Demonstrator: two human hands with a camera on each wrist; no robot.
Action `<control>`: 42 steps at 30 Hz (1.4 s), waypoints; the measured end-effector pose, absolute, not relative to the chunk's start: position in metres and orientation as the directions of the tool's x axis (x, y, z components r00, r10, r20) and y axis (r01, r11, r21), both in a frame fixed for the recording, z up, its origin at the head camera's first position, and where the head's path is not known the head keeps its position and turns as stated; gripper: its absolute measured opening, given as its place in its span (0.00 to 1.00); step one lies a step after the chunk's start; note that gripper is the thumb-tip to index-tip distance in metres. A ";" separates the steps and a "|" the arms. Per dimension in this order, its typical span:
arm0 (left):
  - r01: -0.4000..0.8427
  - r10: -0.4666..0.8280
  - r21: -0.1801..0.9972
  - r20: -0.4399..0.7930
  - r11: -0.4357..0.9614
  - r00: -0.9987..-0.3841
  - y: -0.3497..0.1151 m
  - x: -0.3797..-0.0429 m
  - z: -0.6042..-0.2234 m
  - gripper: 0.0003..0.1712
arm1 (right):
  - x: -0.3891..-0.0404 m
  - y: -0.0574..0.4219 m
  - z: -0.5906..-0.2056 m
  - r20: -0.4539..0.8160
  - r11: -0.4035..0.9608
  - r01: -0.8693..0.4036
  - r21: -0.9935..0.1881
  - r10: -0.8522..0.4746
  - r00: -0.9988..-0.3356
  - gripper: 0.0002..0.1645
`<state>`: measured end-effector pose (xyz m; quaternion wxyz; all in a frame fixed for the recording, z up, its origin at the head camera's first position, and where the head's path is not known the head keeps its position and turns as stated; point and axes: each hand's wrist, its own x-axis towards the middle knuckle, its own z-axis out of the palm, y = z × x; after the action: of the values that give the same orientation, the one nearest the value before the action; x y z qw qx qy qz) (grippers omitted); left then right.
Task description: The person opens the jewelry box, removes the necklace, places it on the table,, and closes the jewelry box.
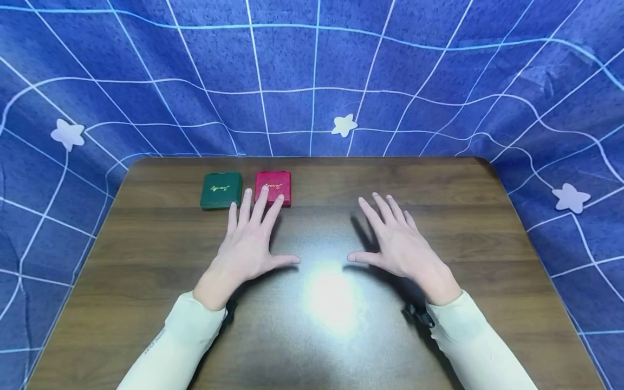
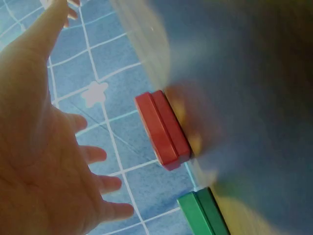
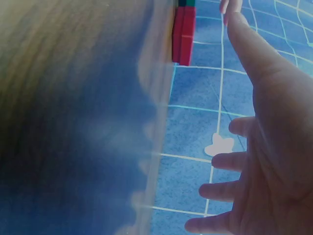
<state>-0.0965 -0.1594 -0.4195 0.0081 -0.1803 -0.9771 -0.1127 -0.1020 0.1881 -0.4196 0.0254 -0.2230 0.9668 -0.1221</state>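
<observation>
A green jewelry box [image 1: 221,191] and a red jewelry box [image 1: 273,184], both square with gold script on the lid, stand closed side by side at the back left of the table. With fingers spread, my left hand [image 1: 248,246] hovers just in front of them; its fingertips overlap the red box in the head view. In the left wrist view the hand is apart from the red box [image 2: 163,131] and green box [image 2: 203,213]. My right hand [image 1: 397,244] is held over the middle right of the table, fingers straight, holding nothing. The right wrist view shows the red box [image 3: 184,36] beyond it.
The brown wooden table [image 1: 463,195] has rounded back corners. Behind and beside it hangs a blue cloth [image 1: 287,65] with white grid lines and star shapes. A bright light reflection lies on the tabletop between the forearms.
</observation>
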 end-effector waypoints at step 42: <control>0.331 0.366 0.276 -0.086 0.903 -0.927 -0.183 -0.208 -0.416 0.73 | -0.129 0.178 -0.408 0.075 0.784 -0.516 -0.345 -0.525 -0.848 0.60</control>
<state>-0.2084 -0.1832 -0.4160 -0.0678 -0.1790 -0.9730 -0.1291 -0.1287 0.1777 -0.4079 0.0127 -0.2756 0.9444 -0.1790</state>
